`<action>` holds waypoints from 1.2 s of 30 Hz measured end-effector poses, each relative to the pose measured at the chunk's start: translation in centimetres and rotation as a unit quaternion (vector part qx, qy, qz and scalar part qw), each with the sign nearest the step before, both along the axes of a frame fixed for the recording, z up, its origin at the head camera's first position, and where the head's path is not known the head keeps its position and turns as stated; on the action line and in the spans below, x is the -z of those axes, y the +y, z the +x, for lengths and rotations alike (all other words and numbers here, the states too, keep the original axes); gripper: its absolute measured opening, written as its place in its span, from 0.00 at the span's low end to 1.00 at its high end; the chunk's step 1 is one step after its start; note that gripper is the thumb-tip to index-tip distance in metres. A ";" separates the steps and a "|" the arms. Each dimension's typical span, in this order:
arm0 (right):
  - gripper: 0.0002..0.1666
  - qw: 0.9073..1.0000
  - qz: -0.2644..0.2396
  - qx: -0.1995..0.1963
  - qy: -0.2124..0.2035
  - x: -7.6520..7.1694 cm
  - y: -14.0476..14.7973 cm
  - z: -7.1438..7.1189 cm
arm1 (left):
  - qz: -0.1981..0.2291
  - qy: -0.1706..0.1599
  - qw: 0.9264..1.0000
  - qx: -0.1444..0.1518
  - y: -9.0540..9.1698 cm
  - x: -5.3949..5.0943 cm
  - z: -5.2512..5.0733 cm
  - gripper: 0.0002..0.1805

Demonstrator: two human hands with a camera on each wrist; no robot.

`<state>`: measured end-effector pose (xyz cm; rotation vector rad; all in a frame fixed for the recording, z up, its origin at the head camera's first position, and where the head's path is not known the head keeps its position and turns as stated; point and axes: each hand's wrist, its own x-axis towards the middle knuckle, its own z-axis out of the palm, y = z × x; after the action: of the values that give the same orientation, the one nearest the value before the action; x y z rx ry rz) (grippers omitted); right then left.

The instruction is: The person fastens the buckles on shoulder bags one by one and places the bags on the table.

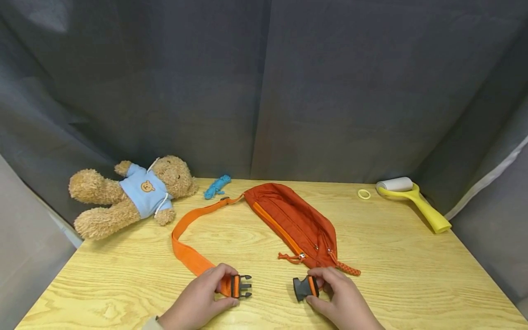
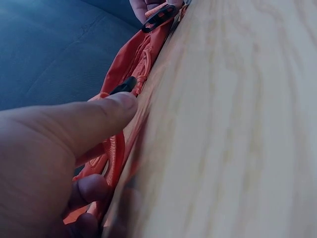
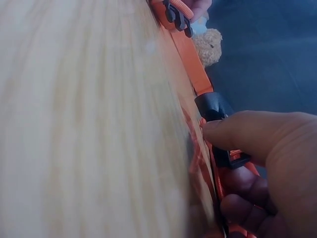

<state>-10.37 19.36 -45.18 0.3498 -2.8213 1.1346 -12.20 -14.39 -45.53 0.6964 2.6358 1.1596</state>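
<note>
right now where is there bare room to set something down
Bare: right of the red pouch, in front of the yellow handle; also between pouch and orange strap. Crowded: around teddy bear, blue cord, left hand, right hand.

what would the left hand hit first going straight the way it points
The left hand would likely meet the black plastic buckle socket in the right hand, though depth is unclear.
</note>
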 end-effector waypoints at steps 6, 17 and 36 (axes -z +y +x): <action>0.26 1.000 -0.009 0.011 -0.020 -0.3 -0.4 -0.1 | 0.006 -0.003 1.000 -0.002 0.1 0.1 0.0 0.25; 0.26 0.999 -0.042 0.011 -0.016 -0.1 -0.9 0.1 | 0.013 0.016 1.000 -0.005 0.4 0.1 0.1 0.26; 0.26 0.998 -0.063 0.011 -0.022 -0.2 -1.6 0.3 | 0.032 0.013 0.999 -0.024 1.8 0.5 0.1 0.26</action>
<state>-10.10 17.77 -44.94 0.2884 -2.7647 1.3236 -12.09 -12.55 -46.01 0.6673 2.6624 1.2615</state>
